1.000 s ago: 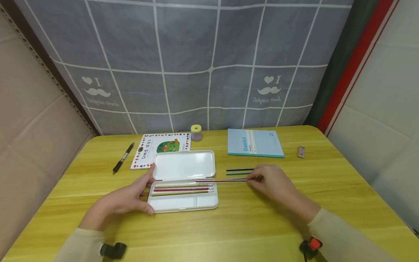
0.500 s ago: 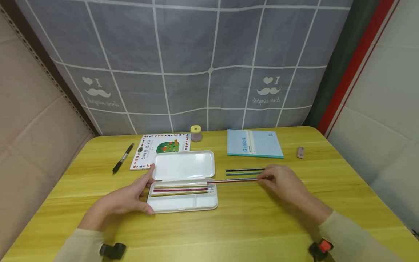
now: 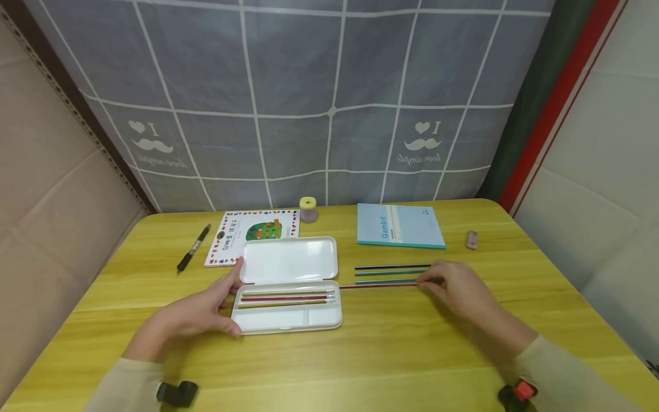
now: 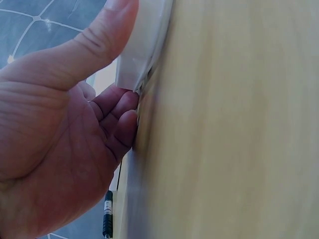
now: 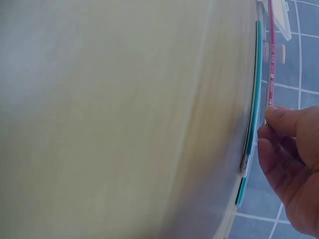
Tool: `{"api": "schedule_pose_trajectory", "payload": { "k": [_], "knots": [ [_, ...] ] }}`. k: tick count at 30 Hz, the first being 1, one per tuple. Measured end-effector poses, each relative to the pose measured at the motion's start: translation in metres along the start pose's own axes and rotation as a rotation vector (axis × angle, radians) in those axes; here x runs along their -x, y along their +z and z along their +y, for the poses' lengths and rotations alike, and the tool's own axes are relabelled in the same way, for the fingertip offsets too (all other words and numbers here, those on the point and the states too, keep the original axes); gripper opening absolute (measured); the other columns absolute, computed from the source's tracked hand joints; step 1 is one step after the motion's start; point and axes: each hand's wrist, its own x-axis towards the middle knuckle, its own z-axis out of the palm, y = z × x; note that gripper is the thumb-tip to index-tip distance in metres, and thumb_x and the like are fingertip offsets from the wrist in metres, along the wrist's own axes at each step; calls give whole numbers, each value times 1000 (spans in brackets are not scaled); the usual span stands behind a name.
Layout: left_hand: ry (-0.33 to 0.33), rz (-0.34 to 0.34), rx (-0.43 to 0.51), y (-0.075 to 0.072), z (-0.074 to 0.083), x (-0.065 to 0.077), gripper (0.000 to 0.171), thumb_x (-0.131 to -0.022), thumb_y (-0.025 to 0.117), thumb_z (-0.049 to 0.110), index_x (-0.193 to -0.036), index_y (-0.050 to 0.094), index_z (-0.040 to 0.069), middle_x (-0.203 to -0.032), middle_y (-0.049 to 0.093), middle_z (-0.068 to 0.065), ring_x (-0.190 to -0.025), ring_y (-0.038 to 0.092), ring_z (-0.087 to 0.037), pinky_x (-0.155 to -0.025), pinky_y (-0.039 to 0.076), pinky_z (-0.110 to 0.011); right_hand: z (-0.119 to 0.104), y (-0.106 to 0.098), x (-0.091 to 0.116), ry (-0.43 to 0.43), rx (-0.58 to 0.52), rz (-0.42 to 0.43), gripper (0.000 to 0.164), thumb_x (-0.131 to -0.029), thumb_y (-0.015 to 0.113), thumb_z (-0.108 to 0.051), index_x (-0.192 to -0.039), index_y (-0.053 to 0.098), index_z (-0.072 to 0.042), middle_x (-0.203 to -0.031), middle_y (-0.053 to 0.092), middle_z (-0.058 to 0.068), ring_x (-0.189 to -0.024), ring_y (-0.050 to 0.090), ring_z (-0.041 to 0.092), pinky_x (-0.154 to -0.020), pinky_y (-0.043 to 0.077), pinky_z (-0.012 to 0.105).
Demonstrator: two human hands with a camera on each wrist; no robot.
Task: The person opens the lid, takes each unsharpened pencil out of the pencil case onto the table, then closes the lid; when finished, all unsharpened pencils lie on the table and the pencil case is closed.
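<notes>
Red pencil: located over the table, just right of the white pencil case; whether its left end touches the case wall cannot be determined. Three pencils lie within the case. Immediately behind the red pencil, roughly parallel, lie a grey-green pencil, a green pencil and a dark pencil, their right ends at or behind the fingers. The case's lid is laid back and hides a corner of the picture book. Further out: a black pen at left, a yellow-topped container behind, a blue notebook and a small eraser at right. Right hand: thumb and forefinger narrowed, pinching the red pencil near its right end. Left hand: spread across the case's left end, thumb at the front corner, fingers behind, holding it.
</notes>
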Motion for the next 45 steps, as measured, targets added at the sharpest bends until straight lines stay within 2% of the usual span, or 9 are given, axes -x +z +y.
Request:
{"api": "schedule_pose_trajectory", "payload": {
  "k": [21, 29, 36, 45],
  "knots": [
    [-12, 0, -8, 0, -2, 0, 138, -82, 88, 27, -162, -22, 5, -142, 43, -19, -126, 45, -33, -100, 40, -16, 19, -8, 12, 4, 70, 3, 11, -84, 86, -6, -87, 82, -16, -87, 75, -5, -75, 66, 9, -67, 56, 34],
    [-16, -6, 14, 0, -1, -1, 138, -82, 88, 26, -162, -23, 6, -142, 42, -21, -127, 45, -34, -99, 41, -17, 21, -9, 12, 14, 77, 6, 11, -83, 86, -6, -87, 83, -16, -88, 76, -2, -75, 68, 11, -67, 56, 35],
    [-33, 4, -8, -1, -1, -1, 139, -81, 88, 28, -163, -22, 8, -144, 42, -20, -129, 45, -35, -101, 41, -17, 22, -8, 11, 15, 88, -2, 10, -83, 86, -7, -87, 83, -16, -86, 76, -4, -74, 68, 10, -66, 56, 34],
    [-21, -2, -8, 0, -2, -1, 138, -82, 88, 27, -163, -22, 7, -145, 41, -22, -130, 46, -36, -102, 42, -20, 23, -7, 11, 21, 102, -6, 11, -84, 86, -7, -88, 83, -17, -86, 76, -4, -75, 68, 10, -67, 56, 36]
  ]
}}
